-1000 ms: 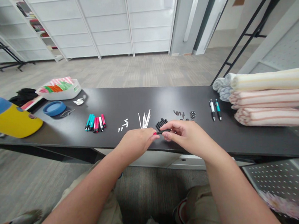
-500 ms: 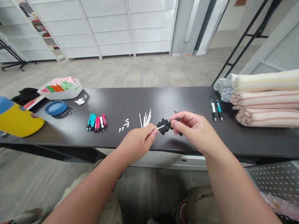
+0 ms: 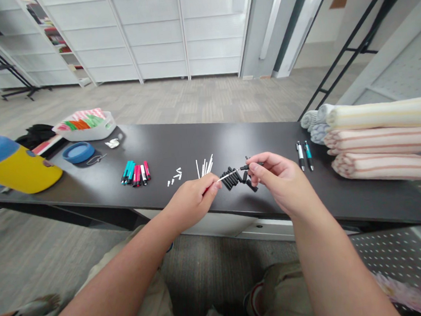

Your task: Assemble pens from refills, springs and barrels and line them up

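My left hand point(image 3: 195, 195) pinches a thin white rod point(image 3: 228, 175) near one end. The rod slants up to the right over the table. In the fingertips of my right hand point(image 3: 274, 175) is a slim black piece point(image 3: 246, 167), which meets or nearly meets the rod's far end; whether they are joined is too small to tell. Under both hands lies a row of short black tubes point(image 3: 229, 180), some partly covered by my right fingers. Several loose white sticks point(image 3: 205, 166) lie just beyond my left hand, with small white bits point(image 3: 175, 177) to their left.
Teal, red and white markers point(image 3: 136, 173) lie left on the dark table point(image 3: 164, 142). A white basket point(image 3: 85, 134), a blue lid point(image 3: 79, 152) and a yellow-blue bottle point(image 3: 21, 166) stand further left. Two pens point(image 3: 304, 156) and rolled towels point(image 3: 380, 139) are right.
My right hand has shifted slightly right with the black piece, and more of the white rod shows between my hands. My left hand has hardly moved.
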A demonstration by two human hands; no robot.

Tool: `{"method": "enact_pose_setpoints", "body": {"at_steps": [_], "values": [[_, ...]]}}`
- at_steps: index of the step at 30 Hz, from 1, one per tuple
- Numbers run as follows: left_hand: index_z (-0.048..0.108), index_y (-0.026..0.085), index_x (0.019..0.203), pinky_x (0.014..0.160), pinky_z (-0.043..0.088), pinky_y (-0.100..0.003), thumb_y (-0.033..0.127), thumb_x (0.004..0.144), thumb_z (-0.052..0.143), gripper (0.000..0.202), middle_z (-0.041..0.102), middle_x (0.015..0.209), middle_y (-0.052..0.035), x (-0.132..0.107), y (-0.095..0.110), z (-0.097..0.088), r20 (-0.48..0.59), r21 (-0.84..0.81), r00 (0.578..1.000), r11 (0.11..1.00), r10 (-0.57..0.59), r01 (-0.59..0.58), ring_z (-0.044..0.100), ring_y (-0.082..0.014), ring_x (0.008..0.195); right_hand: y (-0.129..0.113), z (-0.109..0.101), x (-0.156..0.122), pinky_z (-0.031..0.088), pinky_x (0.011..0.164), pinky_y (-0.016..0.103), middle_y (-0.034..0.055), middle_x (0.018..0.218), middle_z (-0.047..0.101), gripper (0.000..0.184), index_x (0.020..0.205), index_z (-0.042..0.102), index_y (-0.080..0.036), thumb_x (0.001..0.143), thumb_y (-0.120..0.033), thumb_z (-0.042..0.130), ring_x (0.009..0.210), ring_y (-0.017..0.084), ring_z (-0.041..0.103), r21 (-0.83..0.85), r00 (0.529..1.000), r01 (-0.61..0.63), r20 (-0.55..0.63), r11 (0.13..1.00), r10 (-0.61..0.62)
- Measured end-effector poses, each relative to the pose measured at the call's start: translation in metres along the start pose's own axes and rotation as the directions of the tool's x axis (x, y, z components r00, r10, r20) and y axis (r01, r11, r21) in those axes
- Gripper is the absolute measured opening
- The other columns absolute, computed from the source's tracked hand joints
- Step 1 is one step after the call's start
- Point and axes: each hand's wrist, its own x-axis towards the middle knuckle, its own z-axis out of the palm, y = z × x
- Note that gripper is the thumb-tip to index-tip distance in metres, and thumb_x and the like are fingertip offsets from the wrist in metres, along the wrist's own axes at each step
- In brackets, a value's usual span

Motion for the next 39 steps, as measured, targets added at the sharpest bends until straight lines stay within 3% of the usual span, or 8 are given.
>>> {"method": "enact_pose_setpoints", "body": {"at_steps": [6, 13, 21, 27, 32, 39], "values": [[0.065, 0.023, 0.109, 0.069, 0.04, -0.028, 0.04, 0.112, 0.038, 0.033, 0.065, 0.078, 0.0011, 0.0, 0.0, 0.0, 0.026, 0.048, 1.0, 0.999, 0.004, -0.005, 0.062, -0.017, 0.071, -0.003, 0.002, -0.001, 0.053, 0.067, 0.031, 0.0004, 0.074, 0.068, 0.031, 0.106, 0.074, -0.021, 0.094, -0.049, 0.076, 0.067, 0.016, 0.064, -0.094, 0.999, 0.006, 0.038, 0.996, -0.003], [0.063, 0.023, 0.109, 0.074, 0.044, -0.027, 0.038, 0.113, 0.037, 0.03, 0.07, 0.087, -0.0007, -0.002, -0.005, 0.001, 0.086, 0.113, 0.995, 0.992, 0.048, -0.057, 0.068, -0.0184, 0.08, -0.006, -0.001, -0.004, 0.051, 0.067, 0.031, 0.003, 0.082, 0.074, 0.032, 0.112, 0.076, -0.022, 0.094, -0.048, 0.075, 0.071, 0.018, 0.066, -0.22, 0.978, -0.019, 0.197, 0.975, 0.064], [0.065, 0.022, 0.112, 0.079, 0.047, -0.028, 0.036, 0.113, 0.039, 0.03, 0.074, 0.099, -0.003, -0.002, -0.006, -0.001, 0.123, 0.154, 0.987, 0.981, 0.101, -0.12, 0.07, -0.019, 0.088, -0.009, -0.005, -0.007, 0.054, 0.075, 0.034, 0.0027, 0.098, 0.081, 0.017, 0.107, 0.081, -0.028, 0.094, -0.038, 0.076, 0.083, 0.02, 0.072, -0.394, 0.96, 0.096, 0.279, 0.914, 0.019], [0.06, 0.022, 0.13, 0.081, 0.05, -0.03, 0.041, 0.112, 0.048, 0.029, 0.078, 0.113, -0.0057, -0.002, -0.008, 0.008, 0.119, 0.233, 0.99, 0.966, 0.082, -0.108, 0.075, -0.0226, 0.096, -0.009, 0.008, -0.008, 0.051, 0.071, 0.03, -0.0017, 0.082, 0.076, 0.015, 0.106, 0.08, -0.027, 0.092, -0.033, 0.077, 0.072, 0.016, 0.067, -0.43, 0.944, 0.12, 0.327, 0.895, 0.03], [0.066, 0.016, 0.113, 0.081, 0.052, -0.031, 0.043, 0.11, 0.052, 0.03, 0.079, 0.101, -0.0079, -0.001, -0.01, 0.01, 0.168, 0.374, 0.981, 0.914, 0.098, -0.156, 0.076, -0.0239, 0.094, -0.014, 0.016, -0.009, 0.048, 0.068, 0.028, -0.0025, 0.078, 0.076, 0.011, 0.102, 0.08, -0.026, 0.091, -0.028, 0.076, 0.069, 0.014, 0.065, -0.464, 0.939, 0.152, 0.345, 0.872, 0.02], [0.07, 0.021, 0.103, 0.072, 0.05, -0.029, 0.047, 0.112, 0.046, 0.036, 0.078, 0.091, -0.0032, -0.002, -0.008, 0.004, 0.078, 0.502, 0.984, 0.847, 0.158, -0.176, 0.075, -0.0216, 0.087, -0.021, 0.022, -0.012, 0.047, 0.066, 0.028, -0.0021, 0.084, 0.08, 0.012, 0.102, 0.082, -0.028, 0.095, -0.034, 0.074, 0.07, 0.015, 0.066, -0.516, 0.947, 0.17, 0.322, 0.84, 0.006]]}}
